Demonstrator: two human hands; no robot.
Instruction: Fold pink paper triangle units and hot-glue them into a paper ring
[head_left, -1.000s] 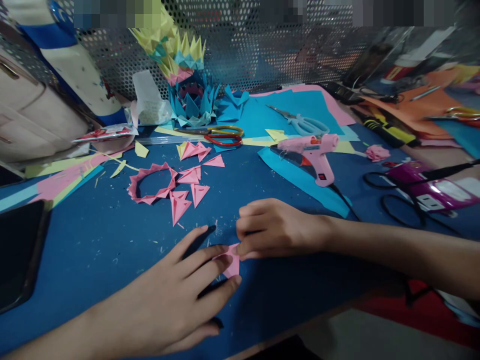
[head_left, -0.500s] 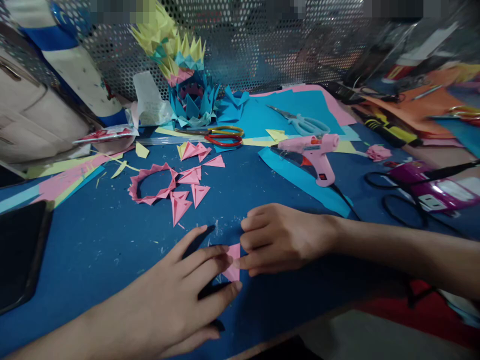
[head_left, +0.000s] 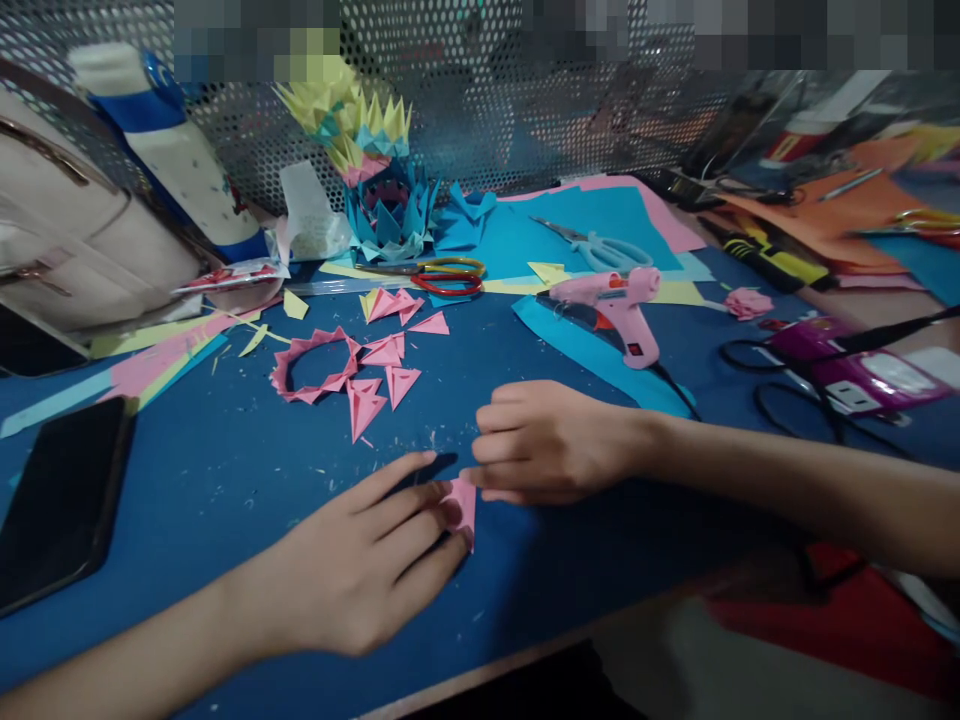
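A small folded piece of pink paper (head_left: 465,507) lies on the blue table between my hands. My left hand (head_left: 375,550) rests with fingers stretched out, their tips pressing on the paper's left side and lower corner. On the other side, my right hand (head_left: 536,445) is closed with curled fingers, its index fingertip and thumb area at the paper's top edge. Part of the paper is hidden under my fingers. Beyond my hands are several folded pink paper triangles (head_left: 365,408) and a zigzag pink paper ring (head_left: 277,375).
A pink glue gun (head_left: 637,315) with a black cord lies on blue paper. Behind are red-and-yellow-handled scissors (head_left: 454,275), light-blue scissors (head_left: 611,252) and a blue-and-yellow paper model (head_left: 390,215). A phone (head_left: 67,500) lies left; a purple power strip (head_left: 847,370) sits right.
Both hands and the pink paper now appear slightly higher in view. My left fingers have drawn closer together, and my right index finger has shifted from the paper's right side to its top edge.
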